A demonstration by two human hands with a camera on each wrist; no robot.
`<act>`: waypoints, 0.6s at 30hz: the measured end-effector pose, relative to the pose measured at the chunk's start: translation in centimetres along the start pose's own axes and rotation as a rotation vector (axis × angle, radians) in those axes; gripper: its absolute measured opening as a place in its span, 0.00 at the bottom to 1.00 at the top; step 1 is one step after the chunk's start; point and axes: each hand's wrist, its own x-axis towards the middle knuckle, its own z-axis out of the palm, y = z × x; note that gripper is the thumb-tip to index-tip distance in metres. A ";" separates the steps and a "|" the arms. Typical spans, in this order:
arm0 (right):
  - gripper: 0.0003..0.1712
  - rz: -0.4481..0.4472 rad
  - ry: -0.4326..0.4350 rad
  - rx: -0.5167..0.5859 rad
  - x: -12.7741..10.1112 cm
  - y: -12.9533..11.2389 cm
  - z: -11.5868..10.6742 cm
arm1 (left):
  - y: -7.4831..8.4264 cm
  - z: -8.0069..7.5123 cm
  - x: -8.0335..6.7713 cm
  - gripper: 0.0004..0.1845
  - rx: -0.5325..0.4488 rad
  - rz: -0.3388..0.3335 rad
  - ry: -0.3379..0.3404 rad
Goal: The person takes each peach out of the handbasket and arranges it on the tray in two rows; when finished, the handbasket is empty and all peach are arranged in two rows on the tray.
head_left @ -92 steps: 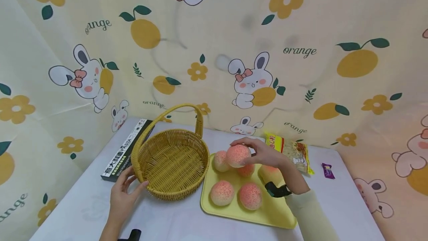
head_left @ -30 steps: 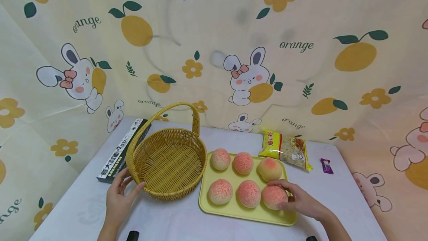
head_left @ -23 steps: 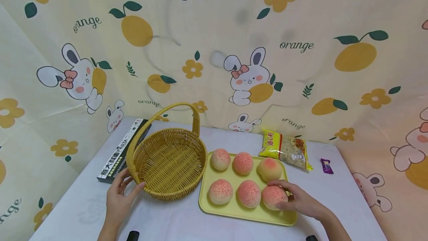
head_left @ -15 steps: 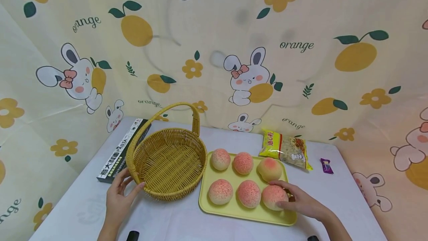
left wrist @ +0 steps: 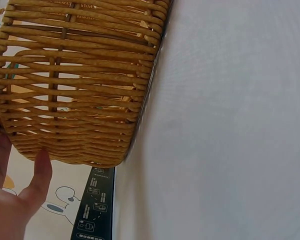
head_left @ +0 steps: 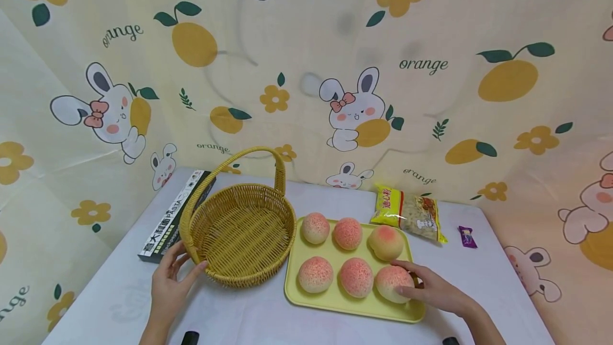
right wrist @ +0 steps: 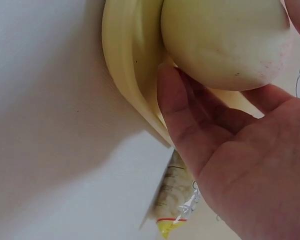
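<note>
A round woven basket [head_left: 244,233] with a tall arched handle stands on the table at left. My left hand [head_left: 170,284] holds its left side, the thumb against the weave [left wrist: 80,90] in the left wrist view and the fingers behind the handle's foot. Right of it a yellow tray [head_left: 335,305] bears several peaches in two rows. My right hand [head_left: 431,287] grips the front right peach [head_left: 390,284], thumb on its near side and fingers on its far side. In the right wrist view this peach [right wrist: 220,40] turns its pale side towards the camera.
Behind the basket's left side lies a black and white pasta box [head_left: 172,217]. A yellow and clear food bag [head_left: 409,213] lies behind the tray, with a small purple wrapped sweet [head_left: 467,237] farther right. A printed curtain [head_left: 287,41] closes off the back.
The right hand has brought a peach from above the tray's back left down to its front right spot. Lately that peach has turned slightly, showing more pale skin. The left hand keeps its hold.
</note>
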 end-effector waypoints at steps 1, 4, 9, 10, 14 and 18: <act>0.36 -0.004 0.011 -0.011 -0.1 0.0 0.0 | 0.0 0.0 0.0 0.35 0.003 0.001 0.000; 0.34 0.021 0.074 -0.059 -0.4 -0.6 -0.1 | 0.0 0.0 0.0 0.35 0.010 0.006 0.001; 0.31 0.163 0.303 -0.282 -0.2 -3.2 0.0 | 0.1 0.1 0.0 0.35 0.005 0.012 0.002; 0.32 0.182 0.360 -0.361 0.0 -3.8 0.2 | 0.1 0.1 0.0 0.35 0.003 0.012 0.003; 0.33 0.162 0.559 -0.679 1.0 -5.6 1.5 | 0.1 0.1 0.0 0.35 0.003 0.006 0.007; 0.37 0.111 0.603 -0.791 2.4 -7.0 3.0 | 0.2 0.1 -0.1 0.35 0.011 -0.006 0.008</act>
